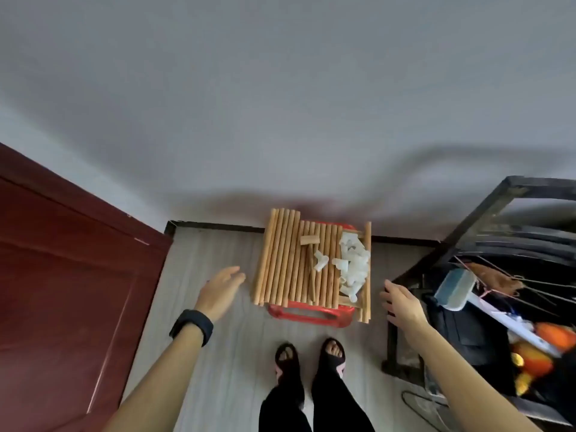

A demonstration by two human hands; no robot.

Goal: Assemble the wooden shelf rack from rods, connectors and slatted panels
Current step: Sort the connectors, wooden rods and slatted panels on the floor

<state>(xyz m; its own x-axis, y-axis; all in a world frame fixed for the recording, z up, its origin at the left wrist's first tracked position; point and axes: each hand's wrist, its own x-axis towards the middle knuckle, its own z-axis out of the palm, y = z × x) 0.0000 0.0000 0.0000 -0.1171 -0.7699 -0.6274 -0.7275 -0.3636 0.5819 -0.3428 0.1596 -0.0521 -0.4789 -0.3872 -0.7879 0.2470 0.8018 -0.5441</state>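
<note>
Left hand (219, 289): fingers straight, slightly spread, holding nothing; right hand (402, 304) same. They flank the pile, left and right, near it but not touching. Rods (280, 260) lie side by side across a red stool (311, 313) by the far wall, with loose white connectors (353, 263) heaped on their right part and a wooden mallet (310, 240) mid-pile. Likely light, stiff, smooth rods that roll, and connectors will slide. Better to grip the stool's sides and lift level
</note>
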